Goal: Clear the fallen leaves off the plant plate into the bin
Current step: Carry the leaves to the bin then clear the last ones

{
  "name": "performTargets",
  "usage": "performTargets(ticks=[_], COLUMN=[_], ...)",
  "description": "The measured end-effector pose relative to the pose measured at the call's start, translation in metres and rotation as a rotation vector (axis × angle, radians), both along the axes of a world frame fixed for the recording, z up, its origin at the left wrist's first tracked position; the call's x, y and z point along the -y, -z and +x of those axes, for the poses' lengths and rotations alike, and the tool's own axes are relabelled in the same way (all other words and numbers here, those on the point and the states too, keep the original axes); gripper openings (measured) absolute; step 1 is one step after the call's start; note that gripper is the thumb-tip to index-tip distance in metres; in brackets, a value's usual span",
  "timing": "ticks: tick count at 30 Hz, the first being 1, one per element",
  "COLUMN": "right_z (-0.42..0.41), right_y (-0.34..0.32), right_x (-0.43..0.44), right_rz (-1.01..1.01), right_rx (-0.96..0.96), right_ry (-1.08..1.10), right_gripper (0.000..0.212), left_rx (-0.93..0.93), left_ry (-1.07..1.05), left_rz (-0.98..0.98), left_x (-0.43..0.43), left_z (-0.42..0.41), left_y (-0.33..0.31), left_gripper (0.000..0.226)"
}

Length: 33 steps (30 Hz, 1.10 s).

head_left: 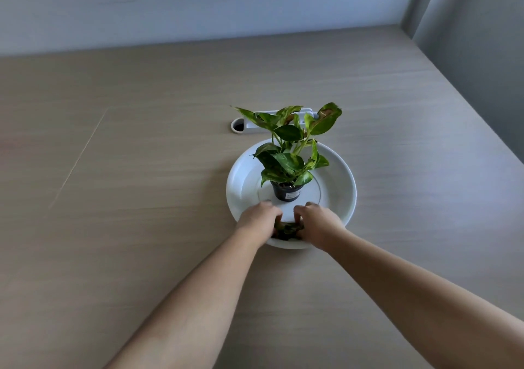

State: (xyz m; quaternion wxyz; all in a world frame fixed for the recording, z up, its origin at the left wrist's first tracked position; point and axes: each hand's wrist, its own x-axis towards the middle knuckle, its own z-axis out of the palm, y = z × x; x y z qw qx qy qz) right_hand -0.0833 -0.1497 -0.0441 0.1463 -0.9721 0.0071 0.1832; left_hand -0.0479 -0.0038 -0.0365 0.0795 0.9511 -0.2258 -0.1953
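A round white plate [337,187] lies on the wooden table, and a small black pot [287,192] with a green leafy plant [289,147] stands in its middle. A clump of fallen leaves [287,230] sits on the plate's near part, in front of the pot. My left hand [259,221] and my right hand [319,222] curl around this clump from either side, with the leaves bunched between their fingers. Much of the clump is hidden under my fingers. No bin is in view.
A white cable-port cover [249,123] with a dark round hole is set into the table [141,170] just behind the plant. A grey wall runs along the table's far edge, and the right edge slants down beside a grey panel.
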Motion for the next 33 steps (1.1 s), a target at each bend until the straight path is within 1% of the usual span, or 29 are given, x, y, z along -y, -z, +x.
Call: performTargets(ticks=[4,6,11,14,21,26,29,31,33], right_z=[0.003,0.003,0.008,0.006,-0.018,-0.052,-0.084,-0.112,-0.154], right_y=[0.003,0.002,-0.017,-0.029,-0.04,-0.05,-0.06,-0.069,-0.076], right_x=[0.002,0.005,0.007,0.008,0.019,0.053,0.089,0.118,0.156], right_rz=[0.06,0.098,0.169,0.194,0.233,0.264,0.272,0.239,0.221], right_rx=[-0.021,-0.024,0.088,0.137,0.19,0.25,0.285,0.29,0.332], right_ry=[0.011,0.045,0.128,0.181,0.365,0.521,0.618,0.666,0.729], right_gripper=[0.024,0.028,0.029,0.029,0.026,0.03,0.029,0.026,0.025], left_rx=[-0.085,-0.096,-0.072,-0.073,-0.099,-0.106,-0.111,-0.107,-0.115], left_ry=[-0.097,-0.163,-0.317,-0.361,-0.34,-0.241,-0.141,-0.073,0.008], left_rz=[-0.11,-0.162,-0.321,-0.396,-0.482,-0.502,-0.51,-0.513,-0.525], left_x=[-0.004,-0.008,-0.02,-0.028,-0.021,0.015,0.055,0.088,0.134], left_z=[0.003,0.004,0.007,0.007,-0.003,-0.024,-0.043,-0.059,-0.083], left_y=[0.008,0.007,-0.012,-0.022,-0.02,-0.029,-0.04,-0.047,-0.056], left_gripper=[0.02,0.017,0.007,0.003,0.002,0.005,0.004,0.003,0.002])
